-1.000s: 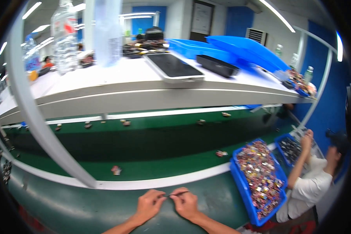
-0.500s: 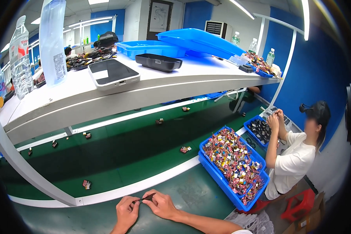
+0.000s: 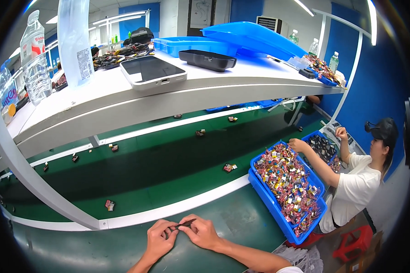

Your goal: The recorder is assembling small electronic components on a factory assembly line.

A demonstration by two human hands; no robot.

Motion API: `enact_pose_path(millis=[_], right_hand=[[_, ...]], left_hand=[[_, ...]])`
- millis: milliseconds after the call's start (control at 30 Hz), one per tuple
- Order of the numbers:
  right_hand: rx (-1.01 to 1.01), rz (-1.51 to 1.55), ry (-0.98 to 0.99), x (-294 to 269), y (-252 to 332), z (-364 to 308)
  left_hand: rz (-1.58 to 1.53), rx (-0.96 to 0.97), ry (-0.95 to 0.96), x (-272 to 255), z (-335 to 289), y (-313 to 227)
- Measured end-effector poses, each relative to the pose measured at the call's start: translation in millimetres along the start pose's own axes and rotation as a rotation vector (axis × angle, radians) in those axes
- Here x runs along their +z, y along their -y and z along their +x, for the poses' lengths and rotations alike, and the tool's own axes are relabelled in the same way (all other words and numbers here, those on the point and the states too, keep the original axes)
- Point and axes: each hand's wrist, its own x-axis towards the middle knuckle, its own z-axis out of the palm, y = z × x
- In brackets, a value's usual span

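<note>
Above the dark green tabletop (image 3: pixel 123 248), my left hand (image 3: pixel 160 237) and my right hand (image 3: pixel 202 234) meet fingertip to fingertip. Between them is a small, thin black piece (image 3: pixel 187 223), which both pinch. Its pointed end sticks out past my right thumb and forefinger; the rest is covered by fingers, so its exact kind cannot be made out. To the right of my hands stands a blue bin (image 3: pixel 278 221) heaped with small parts (image 3: pixel 284 177) in red, yellow and white with wires.
Beyond the white rail, a green conveyor belt (image 3: pixel 168 182) carries scattered small parts (image 3: pixel 110 205). A white shelf (image 3: pixel 168 102) overhead holds a phone (image 3: pixel 153 73), a black tray (image 3: pixel 207 60), bottles and blue bins. At right sits a co-worker (image 3: pixel 360 177) beside a bin of black parts (image 3: pixel 321 146).
The whole view has shifted, moving the surroundings rightward in the picture. My hands still pinch the black piece together. The co-worker's hands have parted, one reaching to the heaped blue bin.
</note>
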Motion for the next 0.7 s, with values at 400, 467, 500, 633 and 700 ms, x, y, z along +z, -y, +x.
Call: enact_pose_path(millis=[400,467,500,633,700], right_hand=[[-0.023,-0.007,0.012,-0.4,-3.9,0.4],[-0.032,-0.011,0.014,-0.7,-3.6,0.6],[-0.027,-0.011,0.013,-1.0,-3.1,1.0],[-0.006,-0.014,0.013,-0.4,-2.2,0.5],[-0.008,-0.009,0.013,0.5,-3.0,0.4]], left_hand=[[0.019,0.004,0.008,1.0,0.9,-1.0],[0.020,0.002,0.009,0.9,0.7,-0.8],[0.023,0.004,0.009,1.1,0.9,-0.9],[0.028,0.003,0.013,1.1,0.7,0.8],[0.030,0.000,0.013,0.5,0.5,0.4]])
